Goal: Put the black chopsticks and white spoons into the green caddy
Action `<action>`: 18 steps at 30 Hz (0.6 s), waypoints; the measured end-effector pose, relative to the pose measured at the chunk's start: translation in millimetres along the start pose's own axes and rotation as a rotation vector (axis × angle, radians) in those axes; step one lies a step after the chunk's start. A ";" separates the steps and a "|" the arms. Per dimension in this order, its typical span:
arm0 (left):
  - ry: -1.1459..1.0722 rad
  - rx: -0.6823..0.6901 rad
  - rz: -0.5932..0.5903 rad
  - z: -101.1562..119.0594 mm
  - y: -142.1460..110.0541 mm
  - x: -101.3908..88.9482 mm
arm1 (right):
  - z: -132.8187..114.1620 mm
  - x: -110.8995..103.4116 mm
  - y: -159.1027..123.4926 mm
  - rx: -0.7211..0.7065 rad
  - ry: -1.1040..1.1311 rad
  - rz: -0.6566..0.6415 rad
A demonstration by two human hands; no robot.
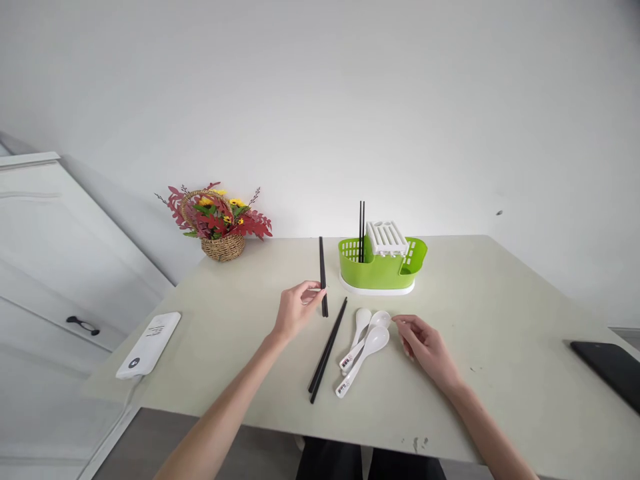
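Observation:
Between the thumb and fingers of my left hand is a pair of black chopsticks, held nearly upright. Another black pair of chopsticks lies slanted on the table below it. Three white spoons overlap on the tabletop to the right of that pair. My right hand rests beside the spoon bowls, its fingers curled and the fingertips close to one bowl; whether they touch it I cannot tell. Behind stands a green cutlery basket with a white slatted top piece. Two black chopsticks stand upright in its left compartment.
A wicker basket of artificial flowers stands at the back left by the wall. On the left edge lies a white power bank with a cable. A dark phone lies at the right edge. A white cabinet adjoins the table's left side.

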State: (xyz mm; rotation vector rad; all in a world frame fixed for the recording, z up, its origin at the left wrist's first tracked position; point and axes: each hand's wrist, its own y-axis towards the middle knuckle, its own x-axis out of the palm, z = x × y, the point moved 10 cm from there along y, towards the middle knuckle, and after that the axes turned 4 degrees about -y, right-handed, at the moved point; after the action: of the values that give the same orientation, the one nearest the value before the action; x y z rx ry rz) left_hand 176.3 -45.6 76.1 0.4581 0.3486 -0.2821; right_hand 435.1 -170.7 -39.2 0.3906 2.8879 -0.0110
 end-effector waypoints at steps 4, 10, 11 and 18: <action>-0.093 -0.026 0.025 -13.3 -8.3 0.8 | 1.3 0.5 0.6 0.011 -0.005 0.004; -0.137 -0.069 0.045 -22.2 -12.0 -3.9 | 5.3 1.4 2.1 0.011 -0.007 0.002; -0.157 -0.082 0.044 -23.6 -11.7 -3.1 | 5.2 1.4 2.2 0.009 -0.006 0.002; -0.603 -0.259 0.152 -41.8 -5.9 18.6 | 1.0 0.9 0.4 0.023 -0.027 0.004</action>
State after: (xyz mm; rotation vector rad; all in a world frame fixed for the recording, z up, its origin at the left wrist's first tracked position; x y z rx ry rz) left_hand 180.1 -34.3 31.5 0.1280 -0.2373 -0.2103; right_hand 434.5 -170.2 -40.4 0.3979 2.8626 -0.0482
